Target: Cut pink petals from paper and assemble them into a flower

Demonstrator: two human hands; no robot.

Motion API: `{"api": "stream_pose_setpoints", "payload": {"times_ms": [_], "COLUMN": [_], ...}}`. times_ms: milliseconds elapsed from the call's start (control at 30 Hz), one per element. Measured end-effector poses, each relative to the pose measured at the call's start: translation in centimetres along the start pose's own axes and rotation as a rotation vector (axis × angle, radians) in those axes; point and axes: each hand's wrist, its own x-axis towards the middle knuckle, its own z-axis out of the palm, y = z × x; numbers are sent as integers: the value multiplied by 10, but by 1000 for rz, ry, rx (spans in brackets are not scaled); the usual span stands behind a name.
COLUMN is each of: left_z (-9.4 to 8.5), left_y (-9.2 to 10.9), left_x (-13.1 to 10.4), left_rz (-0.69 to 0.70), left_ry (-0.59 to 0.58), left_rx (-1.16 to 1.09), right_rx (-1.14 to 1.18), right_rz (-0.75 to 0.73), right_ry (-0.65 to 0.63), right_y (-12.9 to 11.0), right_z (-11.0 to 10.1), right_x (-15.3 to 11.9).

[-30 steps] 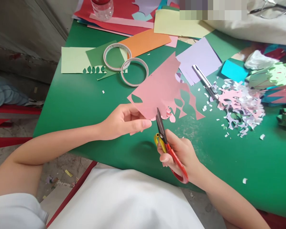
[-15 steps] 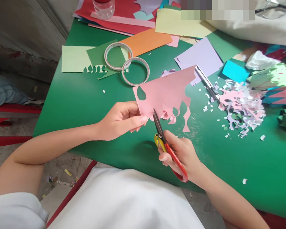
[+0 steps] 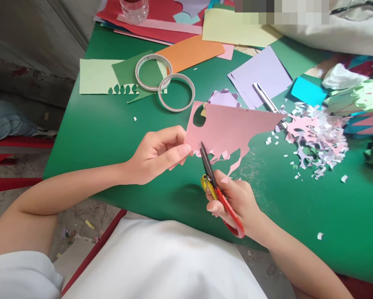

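Observation:
My left hand (image 3: pixel 163 154) pinches the lower left corner of a pink paper sheet (image 3: pixel 233 124) between thumb and fingers. The sheet has a rounded hole near its left edge and a ragged, cut-out lower edge with a thin strip dangling at the right. My right hand (image 3: pixel 233 199) grips a pair of scissors (image 3: pixel 210 176) with red and yellow handles. Its dark blades point up and left at the sheet's lower edge, close to my left fingertips. A scalloped purple paper piece (image 3: pixel 224 98) lies just behind the pink sheet.
Two tape rings (image 3: pixel 176 92) overlap on the green table (image 3: pixel 89 124) beside light green paper (image 3: pixel 94 77). A utility knife (image 3: pixel 264 97) rests on purple paper (image 3: pixel 263 70). Paper scraps (image 3: pixel 317 141) and folded paper pieces (image 3: pixel 354 99) lie right. A clear jar (image 3: pixel 135 10) stands at the back.
The pink sheet has turned clockwise in my left hand, its right end dropping toward the knife and scraps. The purple scalloped piece shows more now. My right hand and the scissors stay nearly still.

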Motion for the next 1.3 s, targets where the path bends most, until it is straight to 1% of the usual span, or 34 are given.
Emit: {"api": "stream_pose_setpoints", "payload": {"times_ms": [133,267,333,600,800,967,1167,1300], "left_z": [6,7,6,4,9,15,14,14], "left_y": [-4,-5,-4,-2,-15,-19,-10,-4], "left_x": [-2,-4,-4,-3,-5,-9,-11,-8], "left_rz": [67,-1,-24,58,162,175,113,131], "left_ry": [-31,-19,-11,-53,-95,-66,-40,-44], "left_rx": [-44,-35,-28,-54,-76,-116,-147,-99], "right_rx": [-28,-61,-67,-51,-6,65,153,167], "right_rz": [-26,-128,-151,-123,-91,-93,-85,-72], "right_ry": [4,28,29,16,-4,-52,-124,-149], "right_y": [0,0,1,2,4,5,5,-1], "right_z": [3,4,5,5,8,13,16,15], "right_x": [1,2,3,3,1,2,-1,-3]}}
